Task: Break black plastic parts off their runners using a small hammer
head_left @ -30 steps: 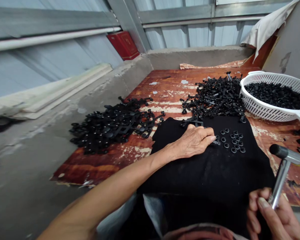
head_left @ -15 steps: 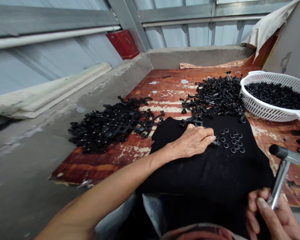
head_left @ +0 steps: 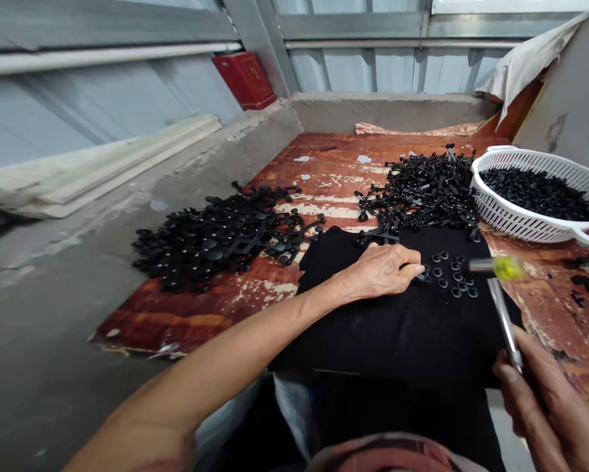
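Black strap piece (head_left: 422, 278) pinched in left hand (head_left: 385, 270) on black cloth (head_left: 397, 334), apparently unfinished. Hammer (head_left: 504, 321) gripped in right hand (head_left: 550, 393), held over cloth's right side. Round pieces (head_left: 456, 277) left loose on cloth. Parts heaped left of cloth (head_left: 210, 242) and beyond it (head_left: 432, 190); which heap is done cannot be told.

Soft Light, Patchy Sharpness

Looks evenly, softly lit. Glints on the left pile of black parts (head_left: 210, 242) and along the hammer (head_left: 505, 321) shaft (smears with motion at the yellow end (head_left: 509, 267)). Loses detail in the black cloth (head_left: 397, 334). Stretches toward the left edge.
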A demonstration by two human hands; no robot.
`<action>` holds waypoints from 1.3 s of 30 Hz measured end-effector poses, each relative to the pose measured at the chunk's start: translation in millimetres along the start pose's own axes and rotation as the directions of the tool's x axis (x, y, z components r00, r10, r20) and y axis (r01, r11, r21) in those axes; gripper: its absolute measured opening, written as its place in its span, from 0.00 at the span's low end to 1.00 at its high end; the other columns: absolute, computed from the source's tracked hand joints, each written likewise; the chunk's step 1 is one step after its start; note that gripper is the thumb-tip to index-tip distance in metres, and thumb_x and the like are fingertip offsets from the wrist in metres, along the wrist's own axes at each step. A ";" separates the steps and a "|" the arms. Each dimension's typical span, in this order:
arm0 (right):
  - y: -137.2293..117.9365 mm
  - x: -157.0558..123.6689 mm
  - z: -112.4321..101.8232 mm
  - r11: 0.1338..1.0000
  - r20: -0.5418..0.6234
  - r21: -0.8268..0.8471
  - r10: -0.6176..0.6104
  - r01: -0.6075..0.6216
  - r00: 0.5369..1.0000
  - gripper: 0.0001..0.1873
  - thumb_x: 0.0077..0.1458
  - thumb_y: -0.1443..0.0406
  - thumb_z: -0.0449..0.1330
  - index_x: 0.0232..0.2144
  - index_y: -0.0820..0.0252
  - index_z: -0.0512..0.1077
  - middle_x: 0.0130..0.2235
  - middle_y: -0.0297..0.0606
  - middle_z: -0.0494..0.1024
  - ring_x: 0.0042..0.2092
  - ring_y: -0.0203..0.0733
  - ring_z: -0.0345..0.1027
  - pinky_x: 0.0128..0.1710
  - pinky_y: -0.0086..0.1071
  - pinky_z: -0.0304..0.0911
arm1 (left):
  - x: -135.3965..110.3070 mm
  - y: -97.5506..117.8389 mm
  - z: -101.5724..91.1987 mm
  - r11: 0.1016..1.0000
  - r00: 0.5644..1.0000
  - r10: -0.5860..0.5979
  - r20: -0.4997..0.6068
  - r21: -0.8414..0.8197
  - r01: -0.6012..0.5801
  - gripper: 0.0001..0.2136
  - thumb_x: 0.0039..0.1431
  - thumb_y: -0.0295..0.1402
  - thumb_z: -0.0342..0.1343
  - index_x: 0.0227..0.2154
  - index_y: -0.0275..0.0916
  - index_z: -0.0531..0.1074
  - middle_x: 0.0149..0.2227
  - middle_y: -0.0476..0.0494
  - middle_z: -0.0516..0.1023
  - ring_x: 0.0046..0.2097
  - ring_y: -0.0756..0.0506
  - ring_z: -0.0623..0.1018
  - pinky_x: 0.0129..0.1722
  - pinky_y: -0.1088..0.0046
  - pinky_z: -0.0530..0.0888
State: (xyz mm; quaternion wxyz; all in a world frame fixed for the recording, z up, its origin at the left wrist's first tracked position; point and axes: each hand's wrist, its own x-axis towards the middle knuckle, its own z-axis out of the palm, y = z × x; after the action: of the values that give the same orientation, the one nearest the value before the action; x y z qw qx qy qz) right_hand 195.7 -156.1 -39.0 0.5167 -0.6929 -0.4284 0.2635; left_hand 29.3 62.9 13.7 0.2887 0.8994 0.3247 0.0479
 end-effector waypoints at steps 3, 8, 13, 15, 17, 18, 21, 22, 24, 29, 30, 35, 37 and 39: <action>5.5 21.2 -7.1 0.854 0.226 -0.333 -0.339 0.400 0.913 0.33 0.61 0.65 0.56 0.66 0.46 0.57 0.60 0.41 0.68 0.56 0.50 0.68 0.45 0.36 0.72 | -0.8 1.5 0.2 1.000 1.000 -0.002 -0.008 -0.003 0.002 0.14 0.62 0.35 0.44 0.21 0.38 0.58 0.19 0.55 0.59 0.24 0.52 0.60 0.29 0.73 0.53; -3.8 38.0 3.4 0.747 0.341 -0.486 -0.314 0.452 0.886 0.31 0.63 0.65 0.49 0.67 0.53 0.55 0.43 0.48 0.77 0.36 0.49 0.76 0.27 0.35 0.71 | -0.8 3.6 -1.3 1.000 1.000 -0.013 0.008 0.007 0.013 0.13 0.63 0.35 0.44 0.23 0.39 0.60 0.20 0.55 0.60 0.25 0.51 0.63 0.30 0.73 0.55; -13.7 37.4 11.7 0.742 0.301 -0.514 -0.314 0.430 0.901 0.31 0.60 0.65 0.47 0.66 0.56 0.59 0.37 0.47 0.76 0.26 0.44 0.71 0.21 0.34 0.67 | -1.8 2.1 -1.4 0.998 0.999 0.027 0.017 0.049 -0.028 0.13 0.65 0.35 0.42 0.25 0.39 0.63 0.22 0.53 0.65 0.27 0.50 0.68 0.33 0.72 0.59; -17.1 38.1 11.5 0.753 0.294 -0.499 -0.318 0.428 0.901 0.31 0.60 0.64 0.48 0.65 0.54 0.60 0.37 0.47 0.77 0.29 0.46 0.73 0.22 0.33 0.67 | -4.1 1.2 -0.9 0.994 0.998 0.054 0.024 0.098 -0.056 0.13 0.66 0.35 0.41 0.27 0.39 0.64 0.24 0.52 0.68 0.29 0.49 0.70 0.36 0.70 0.60; -19.9 39.5 11.1 0.745 0.285 -0.509 -0.327 0.431 0.901 0.30 0.60 0.64 0.48 0.64 0.55 0.62 0.35 0.46 0.76 0.33 0.49 0.74 0.24 0.35 0.69 | -6.7 0.1 -0.3 0.985 0.997 0.074 0.027 0.155 -0.077 0.12 0.66 0.34 0.40 0.28 0.39 0.64 0.26 0.51 0.70 0.33 0.47 0.72 0.38 0.68 0.60; -20.9 40.1 11.1 0.737 0.292 -0.516 -0.328 0.437 0.898 0.30 0.60 0.64 0.47 0.64 0.56 0.63 0.35 0.47 0.77 0.35 0.50 0.75 0.25 0.36 0.70 | -7.7 -0.7 -0.1 0.981 0.997 0.078 0.029 0.178 -0.082 0.12 0.66 0.33 0.40 0.29 0.39 0.64 0.26 0.50 0.70 0.34 0.46 0.72 0.39 0.68 0.60; -20.9 41.4 11.4 0.716 0.319 -0.528 -0.332 0.457 0.888 0.30 0.61 0.65 0.47 0.64 0.60 0.61 0.36 0.49 0.77 0.39 0.53 0.75 0.28 0.38 0.71 | -8.6 -3.6 0.3 0.978 0.996 0.082 0.027 0.191 -0.086 0.11 0.65 0.32 0.40 0.28 0.38 0.63 0.26 0.50 0.70 0.35 0.45 0.72 0.38 0.67 0.59; -20.1 41.6 11.3 0.715 0.322 -0.527 -0.332 0.459 0.887 0.30 0.61 0.65 0.47 0.65 0.60 0.61 0.37 0.49 0.77 0.39 0.53 0.75 0.28 0.38 0.72 | -8.3 -4.5 0.1 0.979 0.996 0.087 0.024 0.181 -0.090 0.11 0.65 0.32 0.39 0.28 0.38 0.63 0.26 0.50 0.70 0.34 0.46 0.72 0.38 0.67 0.59; -18.5 41.5 10.1 0.718 0.330 -0.520 -0.330 0.462 0.884 0.30 0.61 0.65 0.47 0.65 0.57 0.59 0.38 0.48 0.77 0.37 0.51 0.75 0.28 0.37 0.71 | -7.2 -6.0 -0.5 0.982 0.995 0.094 0.019 0.163 -0.095 0.12 0.65 0.32 0.40 0.27 0.38 0.63 0.25 0.50 0.70 0.32 0.47 0.71 0.37 0.67 0.58; -21.4 39.7 4.6 0.684 0.358 -0.467 -0.434 0.560 0.827 0.33 0.63 0.68 0.49 0.69 0.49 0.50 0.44 0.46 0.77 0.38 0.46 0.75 0.28 0.32 0.71 | -3.6 -7.5 -1.3 0.986 0.995 0.096 0.038 0.131 -0.100 0.13 0.64 0.33 0.40 0.23 0.38 0.61 0.22 0.50 0.67 0.26 0.49 0.66 0.34 0.68 0.57; -22.6 39.5 3.9 0.668 0.357 -0.450 -0.474 0.593 0.805 0.35 0.63 0.69 0.50 0.69 0.47 0.47 0.46 0.45 0.76 0.39 0.45 0.75 0.29 0.32 0.71 | -2.9 -8.0 -0.8 0.987 0.995 0.097 0.037 0.127 -0.101 0.14 0.64 0.33 0.40 0.23 0.38 0.61 0.22 0.50 0.66 0.26 0.49 0.65 0.33 0.68 0.56; -22.9 40.8 4.7 0.618 0.374 -0.504 -0.474 0.603 0.797 0.34 0.63 0.70 0.49 0.69 0.53 0.49 0.39 0.44 0.76 0.30 0.44 0.74 0.26 0.34 0.71 | -0.2 -9.9 1.7 0.989 0.993 0.111 0.028 0.096 -0.113 0.13 0.63 0.33 0.40 0.22 0.38 0.59 0.22 0.51 0.65 0.25 0.50 0.64 0.33 0.68 0.55; -22.2 40.9 5.2 0.617 0.389 -0.505 -0.461 0.604 0.797 0.33 0.64 0.70 0.48 0.69 0.54 0.50 0.42 0.46 0.77 0.35 0.46 0.76 0.30 0.35 0.72 | -0.3 -8.6 0.8 0.991 0.994 0.101 0.036 0.087 -0.103 0.13 0.63 0.32 0.41 0.22 0.38 0.58 0.21 0.51 0.64 0.25 0.50 0.63 0.33 0.68 0.54; -22.2 40.0 5.1 0.618 0.357 -0.477 -0.514 0.625 0.780 0.35 0.63 0.70 0.51 0.69 0.50 0.48 0.52 0.47 0.74 0.46 0.48 0.74 0.39 0.36 0.73 | -0.8 -6.2 -0.9 0.992 0.995 0.083 0.045 0.089 -0.087 0.13 0.63 0.32 0.41 0.21 0.38 0.57 0.20 0.52 0.62 0.25 0.51 0.62 0.33 0.68 0.55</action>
State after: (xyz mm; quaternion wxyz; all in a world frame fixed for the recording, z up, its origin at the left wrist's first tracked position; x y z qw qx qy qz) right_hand 204.1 -116.8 -16.6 0.2987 -0.6137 -0.7308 0.0074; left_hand 24.9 66.7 11.2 0.2518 0.9255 0.2817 0.0269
